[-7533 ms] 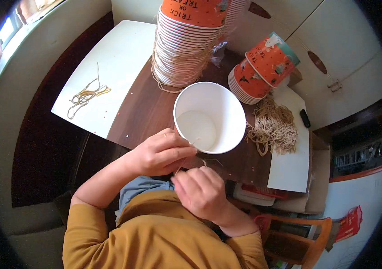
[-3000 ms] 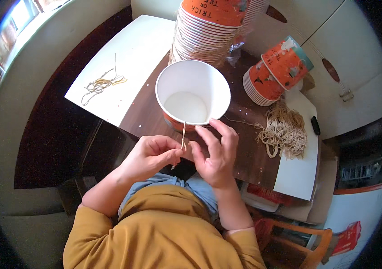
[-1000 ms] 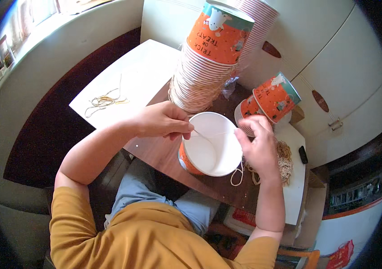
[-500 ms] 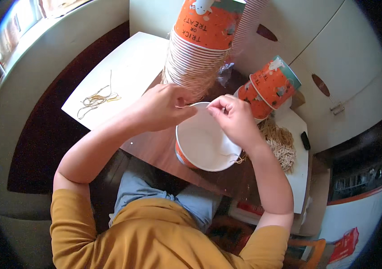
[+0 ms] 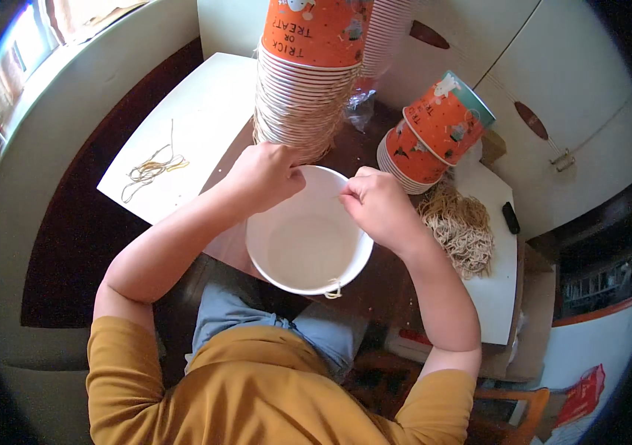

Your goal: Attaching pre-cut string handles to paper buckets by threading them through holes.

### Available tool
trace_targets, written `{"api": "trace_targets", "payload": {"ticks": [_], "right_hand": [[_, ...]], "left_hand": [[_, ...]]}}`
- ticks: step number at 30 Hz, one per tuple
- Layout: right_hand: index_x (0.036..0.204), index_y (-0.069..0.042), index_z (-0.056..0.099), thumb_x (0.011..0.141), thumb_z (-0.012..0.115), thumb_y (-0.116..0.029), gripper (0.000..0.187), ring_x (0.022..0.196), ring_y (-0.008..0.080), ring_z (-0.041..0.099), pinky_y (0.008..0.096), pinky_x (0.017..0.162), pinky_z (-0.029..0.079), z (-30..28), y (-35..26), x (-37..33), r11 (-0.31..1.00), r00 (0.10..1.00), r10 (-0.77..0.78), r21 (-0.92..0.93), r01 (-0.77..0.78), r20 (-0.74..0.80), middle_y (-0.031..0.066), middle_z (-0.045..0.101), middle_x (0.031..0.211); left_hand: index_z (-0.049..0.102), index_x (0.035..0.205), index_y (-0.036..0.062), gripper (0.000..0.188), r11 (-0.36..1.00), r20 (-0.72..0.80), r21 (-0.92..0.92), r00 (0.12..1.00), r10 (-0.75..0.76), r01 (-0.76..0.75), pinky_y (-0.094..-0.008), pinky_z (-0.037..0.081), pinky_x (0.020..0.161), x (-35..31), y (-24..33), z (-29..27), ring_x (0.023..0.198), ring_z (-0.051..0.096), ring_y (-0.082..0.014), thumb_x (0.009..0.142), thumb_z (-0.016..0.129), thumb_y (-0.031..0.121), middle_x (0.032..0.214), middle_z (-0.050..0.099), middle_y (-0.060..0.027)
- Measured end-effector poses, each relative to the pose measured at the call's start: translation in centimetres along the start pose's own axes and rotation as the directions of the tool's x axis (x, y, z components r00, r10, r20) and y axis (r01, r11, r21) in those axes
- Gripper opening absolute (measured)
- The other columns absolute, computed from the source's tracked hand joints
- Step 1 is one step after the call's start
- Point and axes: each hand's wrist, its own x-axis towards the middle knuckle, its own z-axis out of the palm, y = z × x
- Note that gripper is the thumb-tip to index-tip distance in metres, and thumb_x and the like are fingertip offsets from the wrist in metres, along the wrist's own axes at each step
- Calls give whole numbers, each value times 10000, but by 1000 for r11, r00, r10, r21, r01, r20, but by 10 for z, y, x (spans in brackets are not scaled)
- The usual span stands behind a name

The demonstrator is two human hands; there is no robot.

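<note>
An open paper bucket [image 5: 308,245], white inside, stands upright at the table's near edge in front of me. A short loop of tan cord [image 5: 334,289] hangs at its near right rim. My left hand [image 5: 267,174] is closed at the far left rim, its fingers curled and thumb pressed in. Across the opening, my right hand [image 5: 375,200] pinches at the right side of the rim. What lies between the fingertips of either hand is too small or hidden to make out.
A tall stack of orange printed buckets [image 5: 312,37] rises behind my hands. A shorter tilted stack [image 5: 427,133] stands right. Beside it lie a bundle of tan and white cords [image 5: 457,230] and a black object [image 5: 510,218]. Loose cords [image 5: 154,169] lie on the white left tabletop.
The bucket has shifted left and toward me, and its cord loop now sits nearer the front of the rim. Both hands stay closed, slightly farther apart, the left one a little left.
</note>
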Motion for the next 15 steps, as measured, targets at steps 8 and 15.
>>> {"api": "trace_targets", "payload": {"ticks": [8,15], "right_hand": [[769,18,665,765,654,-62,81,701,304,619,382,648,499,3,-1,-6,999,998,31,21,-30,-60,159,616,758],[777,22,664,769,647,-65,89,712,301,623,381,656,501,4,-10,-7,999,998,26,26,-24,-57,162,619,768]], "left_hand": [[629,734,-4,194,997,-8,-79,1000,-19,19,-448,517,681,-5,2,-2,681,628,-381,716,582,183,681,619,-211],[645,760,-10,217,998,5,-64,1000,-29,29,-438,517,662,-3,-3,1,670,632,-373,708,591,193,695,623,-222]]}}
